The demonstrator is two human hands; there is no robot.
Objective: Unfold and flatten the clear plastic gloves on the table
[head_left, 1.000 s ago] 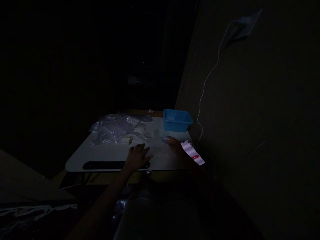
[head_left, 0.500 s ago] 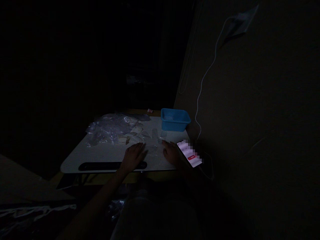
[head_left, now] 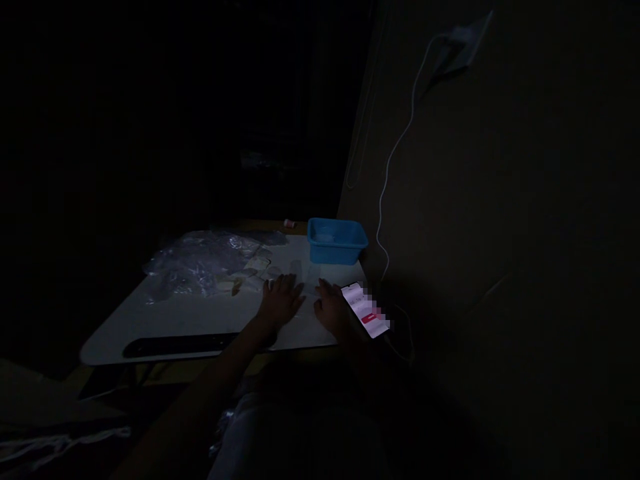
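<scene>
Dim room, white table [head_left: 190, 320] | left hand [head_left: 281, 300] flat, fingers spread, beside right hand [head_left: 331, 308], its grip lost in shadow | few clear pieces [head_left: 300, 275] laid out just ahead of both hands; most clear bags [head_left: 200, 263] heaped at left; blue tub [head_left: 334, 241] behind.

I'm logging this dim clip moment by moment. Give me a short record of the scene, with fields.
light: very dim
left hand: flat on the table, fingers spread
right hand: on the table, right beside the lit phone; grip unclear in the dark
back of table, left: heap of clear plastic bags
back of table, right: blue tub
wall: white cable hanging down
</scene>
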